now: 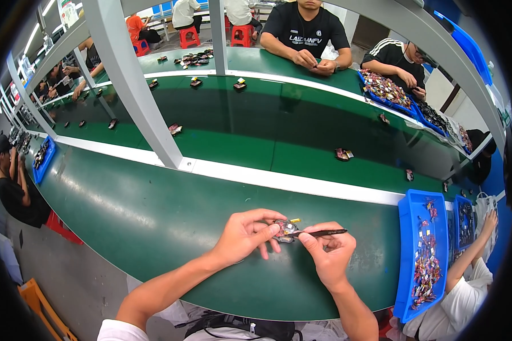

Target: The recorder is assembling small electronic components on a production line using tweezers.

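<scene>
Over the green bench top, my left hand (pixel 246 234) pinches a small electronic assembly (pixel 287 229) between thumb and fingers. Its dark shell holds coloured parts inside, and a yellow piece (pixel 295 220) sticks out at its far side. My right hand (pixel 332 258) is closed on slim black tweezers (pixel 329 232). Their tip points left and reaches the assembly, close to my left thumb. Fine details inside the shell are too small to make out.
To my right stands a blue tray (pixel 405 250) of small wired parts, with another blue tray (pixel 465 223) beyond it. A dark green conveyor belt (pixel 256 133) carries scattered assemblies past a grey post (pixel 133 79). Co-workers sit across the belt and on both sides.
</scene>
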`<state>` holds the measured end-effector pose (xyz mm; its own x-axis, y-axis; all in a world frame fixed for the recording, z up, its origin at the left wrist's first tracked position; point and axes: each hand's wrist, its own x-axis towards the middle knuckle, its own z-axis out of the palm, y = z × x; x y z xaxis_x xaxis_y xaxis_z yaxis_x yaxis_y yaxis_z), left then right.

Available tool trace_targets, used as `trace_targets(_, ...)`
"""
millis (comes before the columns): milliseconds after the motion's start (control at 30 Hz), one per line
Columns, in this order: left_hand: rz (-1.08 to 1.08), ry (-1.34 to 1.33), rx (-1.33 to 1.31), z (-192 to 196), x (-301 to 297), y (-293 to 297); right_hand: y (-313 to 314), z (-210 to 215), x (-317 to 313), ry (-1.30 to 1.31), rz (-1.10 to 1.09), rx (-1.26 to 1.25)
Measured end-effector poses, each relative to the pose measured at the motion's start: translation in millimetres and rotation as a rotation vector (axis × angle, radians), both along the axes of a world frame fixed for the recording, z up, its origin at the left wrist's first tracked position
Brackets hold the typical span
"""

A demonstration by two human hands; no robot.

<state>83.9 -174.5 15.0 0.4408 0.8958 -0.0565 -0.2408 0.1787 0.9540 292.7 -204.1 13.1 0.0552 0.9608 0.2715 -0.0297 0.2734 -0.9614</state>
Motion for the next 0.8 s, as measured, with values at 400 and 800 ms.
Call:
trace_targets(400,0.044,-0.006,0.015,-4,5,-4,-2,-4,-3,-0.263,-0.146,0.259)
trace_targets(800,0.129,-0.012,0.115,-4,9,-9,-5,4,-5,-0.317,-0.150,0.323)
